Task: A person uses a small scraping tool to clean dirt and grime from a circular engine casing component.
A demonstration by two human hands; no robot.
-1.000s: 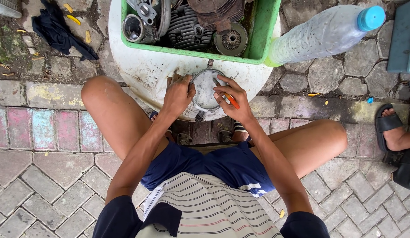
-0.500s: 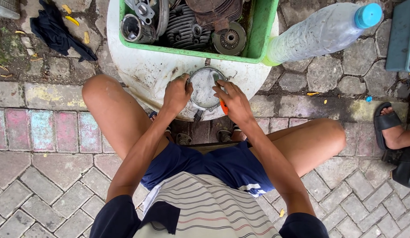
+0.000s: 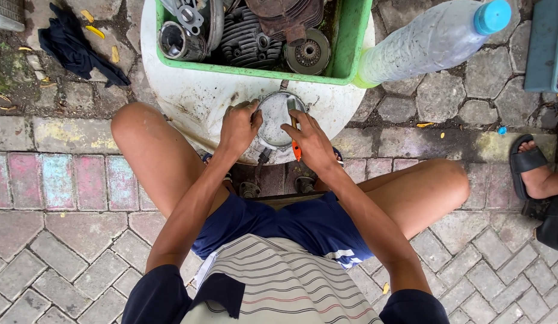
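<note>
**Both hands on a round metal cover at the edge of a white table**

A round, dull-grey metal cover (image 3: 275, 117) lies flat on the near edge of a white round table (image 3: 195, 99), just in front of a green plastic crate (image 3: 351, 42). The left hand (image 3: 240, 127) is closed over the cover's left rim, fingers curled around its edge and the thumb on top – a firm grasp that pins the part in place. The right hand (image 3: 314, 143) sits at the cover's right side and is clenched around a small tool with an orange handle (image 3: 296, 148); the handle shows below the fingers, and the tool's thin shaft runs up across the cover's face. Its tip is too small to make out.

The crate holds greasy engine parts: a finned cylinder (image 3: 246, 42), a short metal sleeve (image 3: 173, 41) at the left, and a round geared piece (image 3: 308, 54) at the right. A clear plastic bottle with a blue cap (image 3: 432, 39) lies tilted against the crate's right wall.

The person sits low with bare knees spread to either side of the table, in dark blue shorts and a striped shirt. The ground is stone and brick paving – a dark cloth (image 3: 75, 45) lies crumpled to the upper left. At the right edge, another person's foot in a black sandal (image 3: 534, 171) rests on the paving, well apart from the work.
</note>
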